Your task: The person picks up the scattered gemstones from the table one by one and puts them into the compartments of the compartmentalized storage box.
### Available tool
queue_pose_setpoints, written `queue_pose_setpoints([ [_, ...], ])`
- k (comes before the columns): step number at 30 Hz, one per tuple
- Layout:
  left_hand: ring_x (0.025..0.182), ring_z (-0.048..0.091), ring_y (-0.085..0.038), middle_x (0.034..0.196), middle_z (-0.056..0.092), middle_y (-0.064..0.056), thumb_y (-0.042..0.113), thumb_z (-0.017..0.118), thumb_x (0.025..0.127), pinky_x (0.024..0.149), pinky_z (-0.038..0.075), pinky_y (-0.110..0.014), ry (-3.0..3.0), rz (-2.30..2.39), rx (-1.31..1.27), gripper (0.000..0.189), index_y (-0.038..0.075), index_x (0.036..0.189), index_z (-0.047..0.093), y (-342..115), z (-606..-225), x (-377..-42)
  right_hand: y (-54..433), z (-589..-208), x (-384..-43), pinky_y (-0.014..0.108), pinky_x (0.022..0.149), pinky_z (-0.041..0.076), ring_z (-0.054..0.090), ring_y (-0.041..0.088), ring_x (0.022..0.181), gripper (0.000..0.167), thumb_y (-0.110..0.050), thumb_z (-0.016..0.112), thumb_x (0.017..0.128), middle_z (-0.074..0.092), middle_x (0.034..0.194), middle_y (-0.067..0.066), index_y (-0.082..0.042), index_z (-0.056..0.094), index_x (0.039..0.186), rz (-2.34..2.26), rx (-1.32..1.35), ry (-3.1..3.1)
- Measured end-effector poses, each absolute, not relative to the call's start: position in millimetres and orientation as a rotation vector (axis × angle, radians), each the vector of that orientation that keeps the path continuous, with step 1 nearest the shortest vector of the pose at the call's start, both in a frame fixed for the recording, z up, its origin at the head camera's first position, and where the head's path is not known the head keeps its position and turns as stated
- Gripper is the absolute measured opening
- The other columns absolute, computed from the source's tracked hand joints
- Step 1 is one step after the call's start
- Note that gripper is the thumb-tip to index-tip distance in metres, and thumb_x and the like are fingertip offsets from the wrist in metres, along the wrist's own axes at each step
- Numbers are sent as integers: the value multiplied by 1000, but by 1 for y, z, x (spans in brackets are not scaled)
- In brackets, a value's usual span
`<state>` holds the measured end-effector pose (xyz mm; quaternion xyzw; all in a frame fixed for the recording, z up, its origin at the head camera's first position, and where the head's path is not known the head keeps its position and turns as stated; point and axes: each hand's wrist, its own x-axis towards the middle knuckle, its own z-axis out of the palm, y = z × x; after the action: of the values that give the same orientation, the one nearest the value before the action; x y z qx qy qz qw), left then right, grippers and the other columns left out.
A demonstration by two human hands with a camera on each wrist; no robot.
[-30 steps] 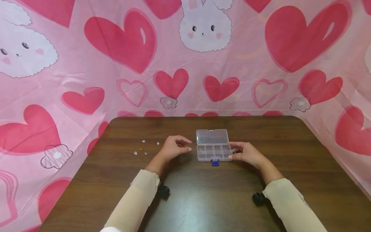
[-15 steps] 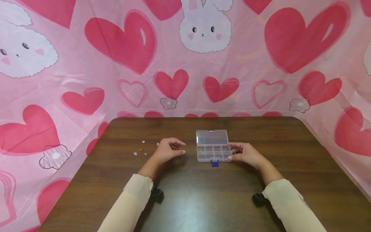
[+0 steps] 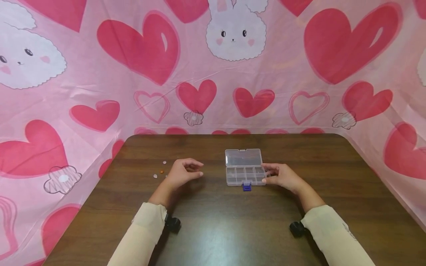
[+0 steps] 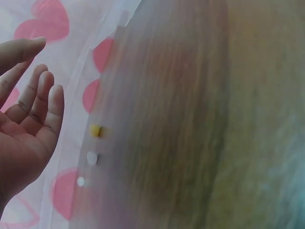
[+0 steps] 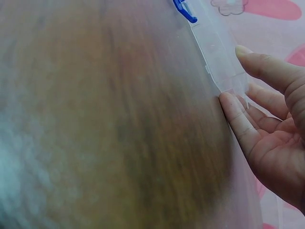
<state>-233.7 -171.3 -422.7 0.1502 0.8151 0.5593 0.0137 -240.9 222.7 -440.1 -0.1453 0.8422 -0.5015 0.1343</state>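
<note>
On the table stands a clear plastic compartment box [image 3: 244,175], its lid [image 3: 243,157] swung up at the back and its blue latch [image 3: 247,187] hanging at the front. My right hand [image 3: 283,176] holds the box's right end, thumb at the front corner and a finger by the hinge side. Left of the box, my left hand [image 3: 183,173] hovers over the table with loosely bent fingers and nothing in them. Just beyond it lie small bead-like pieces, among them an orange one [image 3: 162,171] and a whitish one [image 3: 155,176]; my left hand partly hides others.
A brown wooden table [image 3: 213,221] lies under both hands, its rounded far edge against a pink heart-print cloth [image 3: 213,66]. Black wrist cameras are strapped at the left sleeve [image 3: 136,232] and right sleeve [image 3: 336,232].
My left hand has moved left, away from the box and toward the small pieces, covering some of them. My right hand and the box have stayed in place.
</note>
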Motion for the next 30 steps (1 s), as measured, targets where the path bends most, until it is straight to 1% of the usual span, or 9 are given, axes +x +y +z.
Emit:
queue_pose_setpoints([
  [3, 91, 64, -33, 102, 69, -22, -3, 77, 79, 79, 53, -32, 2551, 1709, 468, 29, -7, 107, 70, -173, -406, -222, 223, -441, -242, 22, 80, 50, 60, 30, 106, 67, -17, 78, 84, 60, 125, 22, 3, 49, 140, -1445, -429, 2444],
  [6, 95, 63, -40, 103, 69, -21, -4, 76, 79, 79, 52, -31, 2558, 1685, 457, 28, -7, 107, 70, -174, -390, -211, 223, -440, -242, 22, 80, 50, 60, 30, 106, 67, -17, 78, 84, 60, 126, 22, 3, 48, 140, -1449, -430, 2441],
  [10, 100, 62, -44, 108, 66, -26, -4, 77, 78, 79, 52, -28, 2530, 1709, 410, 31, -8, 109, 69, -183, -397, -215, 223, -439, -241, 22, 81, 50, 60, 29, 107, 67, -19, 79, 83, 60, 126, 21, 2, 49, 140, -1448, -422, 2440],
  [12, 101, 62, -42, 111, 65, -27, -3, 77, 79, 79, 52, -27, 2518, 1722, 388, 33, -8, 110, 69, -189, -407, -220, 223, -439, -242, 23, 81, 50, 60, 29, 107, 68, -19, 79, 83, 61, 125, 21, 2, 49, 140, -1443, -423, 2442],
  [16, 101, 64, -38, 113, 65, -26, -1, 78, 79, 78, 53, -26, 2514, 1742, 362, 35, -7, 112, 68, -199, -423, -227, 223, -440, -242, 22, 81, 50, 60, 30, 106, 68, -18, 79, 83, 62, 123, 22, 3, 49, 139, -1449, -427, 2444],
  [22, 95, 67, -29, 108, 67, -24, 3, 81, 78, 78, 53, -26, 2548, 1720, 341, 35, -5, 110, 70, -208, -428, -226, 223, -442, -242, 21, 78, 50, 61, 30, 104, 67, -16, 80, 82, 63, 121, 22, 4, 50, 138, -1463, -415, 2442],
  [25, 95, 68, -27, 107, 69, -22, 4, 81, 77, 84, 53, -32, 2575, 1681, 342, 35, -5, 109, 70, -213, -428, -225, 222, -442, -242, 21, 78, 50, 61, 29, 103, 67, -16, 80, 82, 63, 120, 22, 4, 50, 138, -1464, -412, 2446],
  [28, 96, 68, -26, 106, 70, -19, 4, 81, 78, 92, 50, -43, 2600, 1645, 347, 33, -4, 108, 71, -217, -430, -226, 221, -441, -241, 21, 78, 50, 61, 29, 102, 67, -15, 80, 81, 64, 119, 21, 5, 50, 138, -1470, -410, 2446],
  [30, 96, 68, -28, 104, 70, -19, 3, 81, 77, 105, 38, -48, 2620, 1630, 367, 31, -4, 106, 71, -220, -431, -227, 221, -441, -241, 21, 77, 50, 61, 28, 102, 67, -15, 80, 81, 64, 118, 21, 5, 50, 138, -1469, -410, 2447],
])
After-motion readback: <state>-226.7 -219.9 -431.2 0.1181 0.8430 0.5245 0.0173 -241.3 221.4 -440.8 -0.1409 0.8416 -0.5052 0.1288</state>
